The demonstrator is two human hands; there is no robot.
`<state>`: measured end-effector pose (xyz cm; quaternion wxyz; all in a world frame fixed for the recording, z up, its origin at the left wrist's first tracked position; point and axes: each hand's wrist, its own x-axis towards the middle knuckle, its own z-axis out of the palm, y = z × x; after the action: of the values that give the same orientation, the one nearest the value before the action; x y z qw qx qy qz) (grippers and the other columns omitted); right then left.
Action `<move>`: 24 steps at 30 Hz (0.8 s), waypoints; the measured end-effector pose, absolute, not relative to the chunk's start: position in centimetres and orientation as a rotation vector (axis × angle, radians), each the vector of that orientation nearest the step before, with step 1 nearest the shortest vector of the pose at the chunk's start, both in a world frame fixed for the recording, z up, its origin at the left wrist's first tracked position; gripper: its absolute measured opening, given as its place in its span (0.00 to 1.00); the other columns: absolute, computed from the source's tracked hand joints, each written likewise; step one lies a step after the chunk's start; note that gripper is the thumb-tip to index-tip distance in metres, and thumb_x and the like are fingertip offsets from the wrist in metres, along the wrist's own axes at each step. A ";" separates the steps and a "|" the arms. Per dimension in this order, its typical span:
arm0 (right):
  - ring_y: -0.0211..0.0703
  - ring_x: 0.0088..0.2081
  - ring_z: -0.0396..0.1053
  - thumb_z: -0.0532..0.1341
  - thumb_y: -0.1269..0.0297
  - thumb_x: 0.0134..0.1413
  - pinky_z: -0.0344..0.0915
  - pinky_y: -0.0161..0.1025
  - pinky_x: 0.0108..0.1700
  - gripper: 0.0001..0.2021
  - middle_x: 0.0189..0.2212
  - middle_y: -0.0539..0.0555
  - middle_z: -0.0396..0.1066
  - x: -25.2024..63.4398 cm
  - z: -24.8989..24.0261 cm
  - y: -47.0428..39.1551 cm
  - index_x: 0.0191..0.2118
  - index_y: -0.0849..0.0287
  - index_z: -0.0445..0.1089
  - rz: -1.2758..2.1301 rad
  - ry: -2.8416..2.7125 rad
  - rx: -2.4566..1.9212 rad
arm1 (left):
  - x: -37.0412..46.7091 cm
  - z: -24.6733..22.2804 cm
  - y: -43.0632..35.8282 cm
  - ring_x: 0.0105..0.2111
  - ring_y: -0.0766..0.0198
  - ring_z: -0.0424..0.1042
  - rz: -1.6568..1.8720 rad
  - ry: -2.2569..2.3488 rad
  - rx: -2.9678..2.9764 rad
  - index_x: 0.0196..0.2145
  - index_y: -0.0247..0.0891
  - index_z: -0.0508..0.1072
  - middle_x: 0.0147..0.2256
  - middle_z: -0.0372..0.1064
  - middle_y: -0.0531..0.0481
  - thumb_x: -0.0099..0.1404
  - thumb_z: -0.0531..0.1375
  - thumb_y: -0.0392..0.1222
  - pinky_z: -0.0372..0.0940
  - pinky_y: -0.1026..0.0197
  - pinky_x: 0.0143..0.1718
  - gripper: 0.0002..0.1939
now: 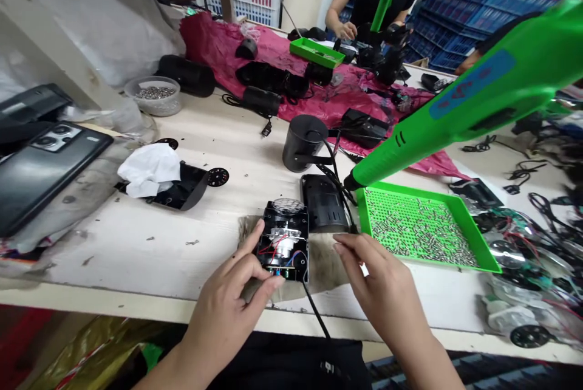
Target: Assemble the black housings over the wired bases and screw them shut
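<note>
An opened black housing (286, 238) lies on the table in front of me, with red and blue wires, a clear part and a small circuit board inside. My left hand (241, 280) rests on its left and lower edge, fingers apart, thumb and fingertips at the circuit board. My right hand (378, 274) hovers to the right of the housing, thumb and fingers curved with a gap between them; nothing shows in it. Behind the housing is a black cover (324, 203). A green electric screwdriver (437, 116) slants down from the upper right, its tip by the screw tray.
A green tray (487, 256) of screws stands at right, wired parts (519, 256) beyond it. A black cylinder (304, 141), a half shell (191, 186) with white tissue, a screw tub (157, 107) and a phone (54, 165) surround the work. Another person's hand (345, 30) is across the table.
</note>
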<state>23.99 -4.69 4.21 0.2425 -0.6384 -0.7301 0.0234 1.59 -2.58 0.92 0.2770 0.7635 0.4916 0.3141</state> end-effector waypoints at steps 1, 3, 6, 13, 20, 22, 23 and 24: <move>0.39 0.33 0.73 0.53 0.67 0.64 0.67 0.35 0.34 0.07 0.33 0.53 0.74 23.7 4.2 -4.4 0.41 0.59 0.69 0.095 -2.014 -1.712 | 1.6 0.9 -2.6 0.55 0.49 0.69 0.848 1.319 2.062 0.26 0.43 0.63 0.62 0.60 0.42 0.67 0.57 0.44 0.71 0.56 0.37 0.12; 0.39 0.33 0.72 0.53 0.67 0.64 0.67 0.35 0.35 0.08 0.33 0.52 0.73 23.2 4.4 -3.7 0.41 0.58 0.69 0.162 -2.065 -1.654 | 1.6 0.9 -2.5 0.55 0.49 0.69 0.853 1.316 2.079 0.25 0.42 0.63 0.61 0.60 0.42 0.66 0.57 0.44 0.72 0.55 0.38 0.12; 0.38 0.32 0.71 0.53 0.65 0.64 0.66 0.36 0.34 0.08 0.32 0.51 0.72 22.5 4.6 -2.5 0.40 0.58 0.70 0.190 -2.178 -1.613 | 1.5 0.8 -2.5 0.55 0.49 0.68 0.852 1.321 2.077 0.25 0.42 0.63 0.62 0.60 0.43 0.66 0.58 0.43 0.72 0.55 0.39 0.12; 0.40 0.27 0.67 0.53 0.70 0.63 0.62 0.37 0.31 0.09 0.25 0.48 0.67 22.3 4.2 -1.4 0.34 0.57 0.69 0.141 -2.363 -1.514 | 1.6 0.9 -2.4 0.53 0.51 0.70 0.876 1.263 2.093 0.26 0.42 0.62 0.62 0.58 0.43 0.65 0.58 0.39 0.72 0.58 0.39 0.11; 0.39 0.26 0.67 0.49 0.71 0.64 0.62 0.36 0.29 0.12 0.25 0.49 0.67 21.8 3.8 -1.7 0.31 0.57 0.67 0.157 -2.299 -1.569 | 1.8 1.1 -2.4 0.46 0.52 0.76 0.835 1.280 2.053 0.24 0.41 0.62 0.62 0.58 0.43 0.65 0.58 0.41 0.72 0.57 0.34 0.12; 0.40 0.28 0.69 0.49 0.70 0.64 0.64 0.36 0.30 0.11 0.27 0.51 0.70 21.7 3.6 -2.0 0.33 0.57 0.67 0.196 -2.234 -1.615 | 1.7 1.0 -2.5 0.51 0.50 0.72 0.821 1.291 2.034 0.25 0.42 0.63 0.63 0.57 0.43 0.65 0.58 0.42 0.73 0.57 0.36 0.11; 0.40 0.29 0.70 0.50 0.69 0.64 0.65 0.36 0.31 0.10 0.29 0.52 0.71 21.7 3.5 -2.3 0.36 0.57 0.67 0.230 -2.170 -1.643 | 1.7 1.0 -2.5 0.54 0.49 0.70 0.817 1.293 2.033 0.26 0.42 0.64 0.63 0.57 0.44 0.66 0.58 0.42 0.73 0.57 0.37 0.11; 0.41 0.31 0.72 0.51 0.67 0.64 0.66 0.36 0.32 0.08 0.31 0.52 0.72 21.6 3.3 -2.7 0.39 0.57 0.67 0.276 -2.079 -1.676 | 1.6 1.1 -2.6 0.56 0.49 0.68 0.818 1.291 2.038 0.27 0.42 0.65 0.64 0.56 0.44 0.66 0.58 0.42 0.72 0.57 0.38 0.10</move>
<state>21.65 -2.66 3.34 0.2263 -0.6081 -0.7543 0.1001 1.65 -2.57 1.06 0.2926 0.7651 0.4844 0.3072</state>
